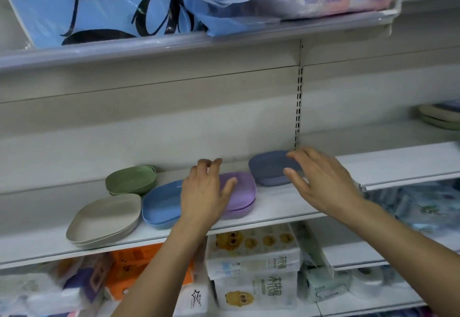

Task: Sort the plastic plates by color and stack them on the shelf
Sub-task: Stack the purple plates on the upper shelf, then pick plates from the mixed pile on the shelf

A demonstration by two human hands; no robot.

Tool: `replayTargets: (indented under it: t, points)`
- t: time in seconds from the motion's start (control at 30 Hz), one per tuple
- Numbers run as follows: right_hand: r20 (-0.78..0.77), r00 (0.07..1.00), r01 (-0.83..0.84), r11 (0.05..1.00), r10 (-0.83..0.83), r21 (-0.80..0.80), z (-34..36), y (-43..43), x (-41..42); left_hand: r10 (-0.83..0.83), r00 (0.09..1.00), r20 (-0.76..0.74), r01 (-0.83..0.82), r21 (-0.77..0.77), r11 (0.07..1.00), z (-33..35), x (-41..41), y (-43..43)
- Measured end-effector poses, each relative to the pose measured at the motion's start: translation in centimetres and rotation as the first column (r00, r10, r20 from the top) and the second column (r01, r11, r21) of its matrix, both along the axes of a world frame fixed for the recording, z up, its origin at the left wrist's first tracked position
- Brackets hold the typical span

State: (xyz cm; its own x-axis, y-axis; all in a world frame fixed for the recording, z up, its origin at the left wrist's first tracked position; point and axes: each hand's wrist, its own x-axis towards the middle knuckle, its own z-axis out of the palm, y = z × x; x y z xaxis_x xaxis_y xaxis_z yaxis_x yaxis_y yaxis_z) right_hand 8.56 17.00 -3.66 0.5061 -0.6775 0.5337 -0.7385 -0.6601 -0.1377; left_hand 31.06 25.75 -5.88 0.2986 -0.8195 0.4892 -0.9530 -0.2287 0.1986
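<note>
Just the head view to go on. Looks pretty far along: counting five one-colour stacks on the shelf [273, 208], namely green plates [131, 180] back left, beige plates [104, 219] front left, light blue plates [161, 202] right up against the beige ones, purple plates [245, 192] in the middle, dark blue plates [267, 167] further back on the right. Spotting a few pale plates [438, 117] well apart on the next section over, so probably need fetching and sorting in. Holding nothing with either hand: left hand [206, 192] over the purple stack, fingers spread and loosely bent; right hand [321, 182] over the right side of the dark blue stack, fingers apart. Can't tell about actual contact. Worth watching the front lip, with beige and light blue sitting near it. Plenty of bare board right of the dark blue stack, and the upper shelf [174, 43] well above, so no headroom trouble.
</note>
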Motion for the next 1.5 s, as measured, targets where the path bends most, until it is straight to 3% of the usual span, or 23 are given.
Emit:
replayTargets:
  t: [0.13,0.33,0.63,0.97,1.3,1.5]
  points:
    - [0.029,0.999,0.031,0.997,-0.03,-0.067,0.1,-0.4,-3.6,-0.112,0.992,0.066,0.118,-0.092,0.989,1.4,-4.5,-0.8]
    - [0.085,0.988,0.138,0.984,-0.129,-0.111,0.5,-2.9,-13.3,-0.262,0.964,0.048,0.266,-0.139,0.954,3.4,-14.3,-4.8]
    - [0.134,0.955,0.272,0.961,-0.263,-0.052,1.0,-9.8,-32.3,-0.434,0.879,-0.199,0.407,-0.164,0.899,3.7,-33.4,-14.4]
    - [0.112,0.94,0.314,0.945,-0.323,0.091,0.2,-19.0,-46.6,-0.368,0.849,-0.38,0.393,-0.013,0.919,3.9,-45.2,-25.7]
    - [0.135,0.897,0.391,0.898,-0.422,0.203,1.0,-26.3,-52.3,-0.295,0.897,-0.329,0.342,0.093,0.935,7.6,-49.2,-36.5]
    - [0.157,0.818,0.506,0.822,-0.554,0.261,2.8,-30.0,-55.7,-0.235,0.927,-0.292,0.306,0.23,0.924,8.2,-51.5,-44.4]
